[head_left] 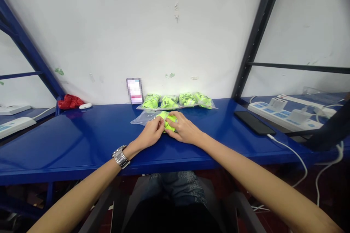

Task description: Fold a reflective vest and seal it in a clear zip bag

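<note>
Four bagged green bundles (169,102) near the wall (153,36), seemingly done; left hand (151,131) and right hand (186,127) grip a fifth bundle (170,121); its bagging looks unfinished.

Open tabletop (76,142) leftward; bagged bundles (169,102) ahead, gaps between seemingly slim.

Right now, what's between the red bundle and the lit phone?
Head view: a small white object beside the red bundle, then blue desk toward the lit phone.

neon-yellow bundle (168,127) | dark-marked, crumpled | at right end of clear plastic bag (144,117) | on blue desktop (101,131)
</note>
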Available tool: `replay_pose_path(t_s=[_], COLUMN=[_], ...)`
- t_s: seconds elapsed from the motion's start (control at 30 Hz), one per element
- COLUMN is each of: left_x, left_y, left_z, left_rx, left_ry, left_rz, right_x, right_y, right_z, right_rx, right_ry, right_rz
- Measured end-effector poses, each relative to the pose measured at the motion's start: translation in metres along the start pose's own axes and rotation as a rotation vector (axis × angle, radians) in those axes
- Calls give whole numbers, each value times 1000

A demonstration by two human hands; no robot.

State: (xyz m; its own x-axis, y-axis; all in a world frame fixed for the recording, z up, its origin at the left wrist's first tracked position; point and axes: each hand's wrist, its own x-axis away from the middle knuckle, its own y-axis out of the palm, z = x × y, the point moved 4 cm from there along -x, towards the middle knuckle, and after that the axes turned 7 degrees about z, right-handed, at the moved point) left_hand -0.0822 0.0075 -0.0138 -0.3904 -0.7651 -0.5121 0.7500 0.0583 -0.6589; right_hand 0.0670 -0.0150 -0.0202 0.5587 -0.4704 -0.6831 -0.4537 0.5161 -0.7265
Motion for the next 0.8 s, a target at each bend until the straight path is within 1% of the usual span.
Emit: replay_pose_path(t_s=[0.1,0.27,0.37,0.5,0.63,0.7,0.8], left_x=[-1,-3,-5,-6,0,5,11], left_y=[-3,-3,-4,-12,-17,-17,-16], left_z=[-2,-9,-9,-6,-6,-9,-15], left_rx=[-44,-48,-70,-168,-238,-205,-112], left_ry=[7,12,25,103,186,162,73], left_rz=[-11,-43,-47,-87,-161,-165,-110], right_x=[-2,-4,-5,-3,1,2,3], right_y=[4,5,5,6,6,8,9], right_z=[2,-1,0,5,10,9,8], right_rx=[70,125,146,117,120,135,156], right_ry=[37,30,37,30,66,37,-5], right_rz=[-23,-88,-98,-39,22,11,-31])
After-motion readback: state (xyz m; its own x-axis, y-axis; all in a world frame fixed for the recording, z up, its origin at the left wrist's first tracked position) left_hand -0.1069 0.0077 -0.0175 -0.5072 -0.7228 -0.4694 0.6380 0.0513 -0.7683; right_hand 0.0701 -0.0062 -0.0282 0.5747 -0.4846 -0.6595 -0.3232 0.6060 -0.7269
